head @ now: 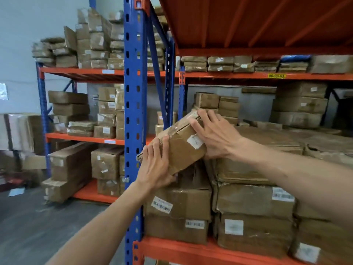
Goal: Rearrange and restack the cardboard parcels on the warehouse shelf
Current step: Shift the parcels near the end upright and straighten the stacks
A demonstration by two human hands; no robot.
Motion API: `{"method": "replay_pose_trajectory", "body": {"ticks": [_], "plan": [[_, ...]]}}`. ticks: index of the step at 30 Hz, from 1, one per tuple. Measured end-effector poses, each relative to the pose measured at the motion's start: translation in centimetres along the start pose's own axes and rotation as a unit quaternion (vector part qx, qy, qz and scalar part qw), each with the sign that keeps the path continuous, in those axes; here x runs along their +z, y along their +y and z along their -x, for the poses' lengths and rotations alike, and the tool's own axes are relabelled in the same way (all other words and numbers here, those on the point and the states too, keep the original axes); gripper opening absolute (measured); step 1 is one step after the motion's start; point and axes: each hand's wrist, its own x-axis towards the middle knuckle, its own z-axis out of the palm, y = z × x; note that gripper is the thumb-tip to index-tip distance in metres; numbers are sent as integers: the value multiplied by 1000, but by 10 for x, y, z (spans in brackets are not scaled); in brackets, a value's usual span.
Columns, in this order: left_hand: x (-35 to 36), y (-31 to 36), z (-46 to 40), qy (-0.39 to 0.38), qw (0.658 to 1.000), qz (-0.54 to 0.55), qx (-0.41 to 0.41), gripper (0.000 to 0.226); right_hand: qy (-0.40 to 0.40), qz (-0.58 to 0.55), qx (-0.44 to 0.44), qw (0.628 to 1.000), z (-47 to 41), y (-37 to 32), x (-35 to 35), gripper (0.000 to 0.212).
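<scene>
A small, taped brown cardboard parcel [180,144] with a white label sits tilted on top of the stacked parcels at the shelf's left end. My left hand [156,165] grips its lower left end. My right hand [212,134] lies over its upper right end, fingers spread across the top. Under it stand larger labelled parcels [179,203] in a stack on the orange shelf [191,249]. To the right, wide flat parcels [256,199] are piled up to the same height.
A blue upright post [133,119] stands just left of the held parcel. More parcels [217,104] are stacked at the back of this shelf, and others fill the neighbouring rack [86,119] on the left. An orange deck [257,20] hangs overhead. Grey floor lies lower left.
</scene>
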Motion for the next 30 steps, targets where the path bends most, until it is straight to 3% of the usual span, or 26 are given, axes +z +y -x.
{"method": "replay_pose_trajectory", "body": {"ticks": [3, 7, 12, 19, 26, 30], "plan": [[-6, -11, -4, -3, 999, -19, 36, 139, 9, -16, 15, 1000, -1, -5, 5, 101], [-7, -7, -1, -12, 999, -13, 42, 138, 35, -61, 17, 997, 6, -4, 10, 106], [3, 4, 39, -22, 999, 40, -17, 127, 23, -60, -74, 995, 5, -12, 7, 114], [-1, -9, 30, -31, 998, 39, 38, 135, 45, -62, -4, 997, 23, -31, 2, 107], [-4, -11, 17, -32, 997, 23, 67, 141, -11, -150, 7, 989, 16, -14, 12, 111], [-46, -25, -33, -55, 982, -58, 173, 142, -11, -195, 78, 978, 13, 4, 11, 117]]}}
